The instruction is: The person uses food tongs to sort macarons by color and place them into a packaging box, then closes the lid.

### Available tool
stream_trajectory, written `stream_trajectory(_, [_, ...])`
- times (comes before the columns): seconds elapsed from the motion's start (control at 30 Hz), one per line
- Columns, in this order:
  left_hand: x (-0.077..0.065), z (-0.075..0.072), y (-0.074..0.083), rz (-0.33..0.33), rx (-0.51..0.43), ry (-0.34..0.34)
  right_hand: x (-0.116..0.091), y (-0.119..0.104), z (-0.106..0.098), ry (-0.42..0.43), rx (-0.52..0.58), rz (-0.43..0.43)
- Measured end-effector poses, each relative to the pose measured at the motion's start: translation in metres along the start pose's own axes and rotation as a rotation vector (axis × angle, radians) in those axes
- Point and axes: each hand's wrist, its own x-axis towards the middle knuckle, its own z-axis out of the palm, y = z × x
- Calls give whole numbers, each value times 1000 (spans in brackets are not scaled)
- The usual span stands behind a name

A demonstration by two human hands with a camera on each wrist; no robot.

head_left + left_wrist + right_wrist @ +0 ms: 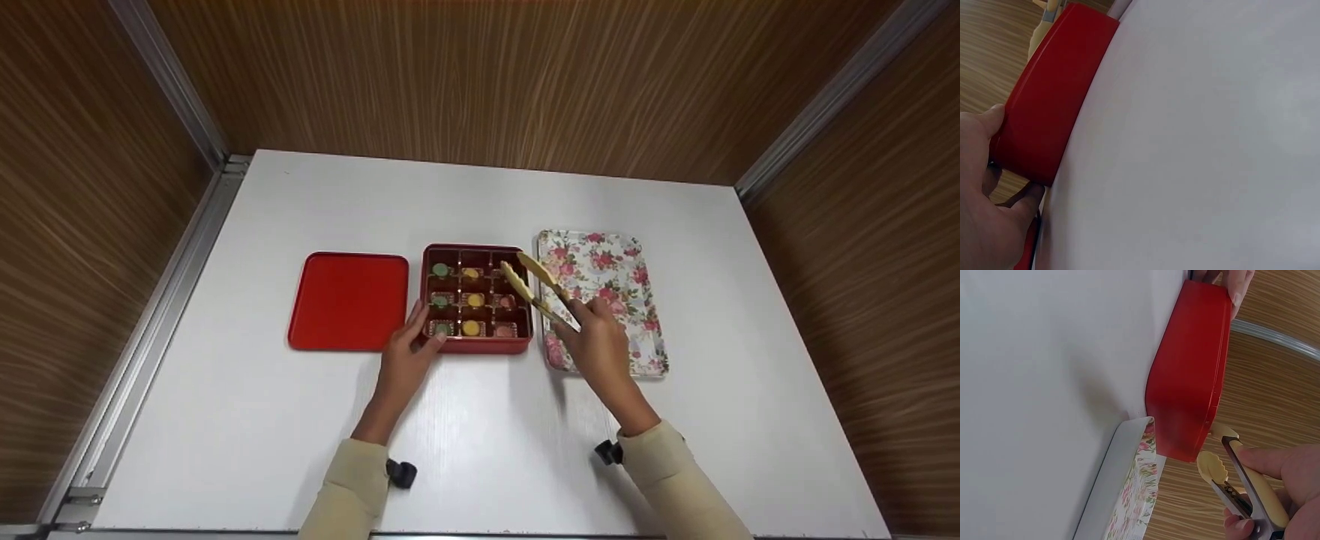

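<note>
A red square box (480,346) with a dark divided insert stands mid-table. Small round sweets sit in its compartments: green sweets (440,270) down the left column, yellow sweets (473,300) in the middle, pink sweets (506,330) at the right. My left hand (405,358) holds the box's front left corner, thumb at the rim and fingers along the side. With my right hand (602,346) I grip metal tongs with cream tips (540,271). Their tips are spread apart over the back right compartment, whose contents they partly hide.
A red lid (349,300) lies flat left of the box, close to my left fingers. On the right, a flower-patterned tray (637,300) lies beneath my right hand. Wood-grain panels (480,82) enclose the white table (480,465) at the back and sides.
</note>
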Motion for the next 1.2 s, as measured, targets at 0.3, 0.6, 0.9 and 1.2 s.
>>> stream_trajectory(0.3, [-1, 0, 1, -35, 3, -4, -1, -1, -2, -2, -4, 1])
stream_trajectory(0.6, [-1, 0, -1, -29, -7, 2, -1, 14, -13, 92, -11, 14])
stream_trajectory(0.9, [-2, 0, 1, -27, -13, 4, -3, 57, -31, 138, -5, 195])
stream_trajectory(1.2, [-1, -1, 1, 12, 2, 9, -8, 99, -40, 152, -16, 338])
